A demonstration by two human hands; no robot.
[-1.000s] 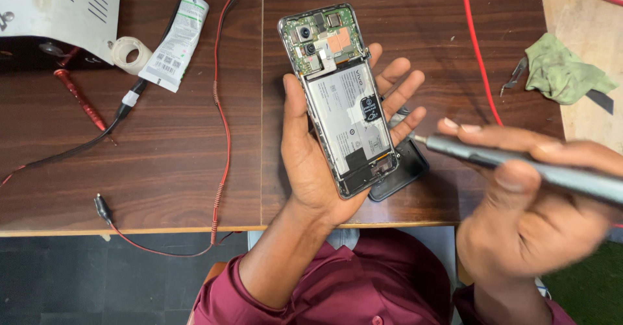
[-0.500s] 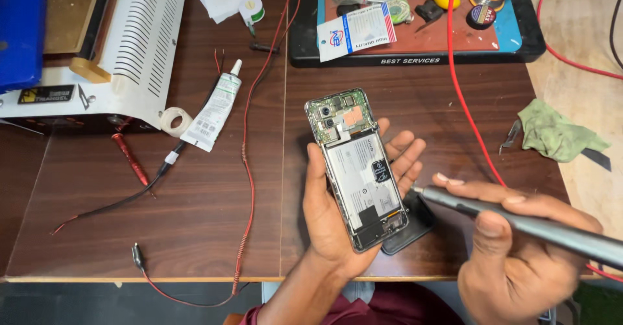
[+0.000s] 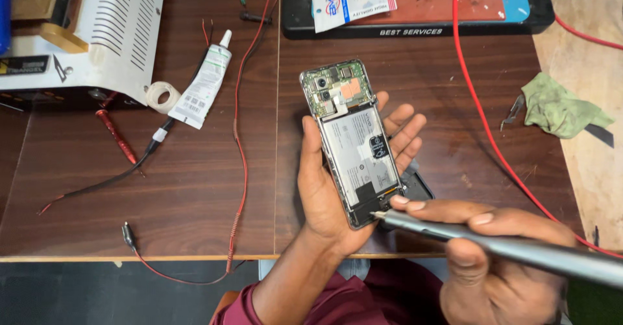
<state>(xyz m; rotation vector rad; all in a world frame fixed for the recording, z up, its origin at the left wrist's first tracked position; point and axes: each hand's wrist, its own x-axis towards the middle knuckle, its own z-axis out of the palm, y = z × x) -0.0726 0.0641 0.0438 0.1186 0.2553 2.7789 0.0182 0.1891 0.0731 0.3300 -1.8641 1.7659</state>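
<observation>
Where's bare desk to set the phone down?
Widest bare patch: brown desk between the glue tube and the front edge, left of the thin red wire. Another between the phone and the thick red cable. Crowded: black tray and white machine up top.

Viewpoint: the single head camera is looking steeply down from above the person's chest.
Facing: it is pointing across the brown counter (image 3: 195, 189) toward the black tray (image 3: 415, 32) at the far edge.
Nearness: it is sitting close, with the hands filling the lower middle.
Cropping: the right forearm is probably running out of frame.
</observation>
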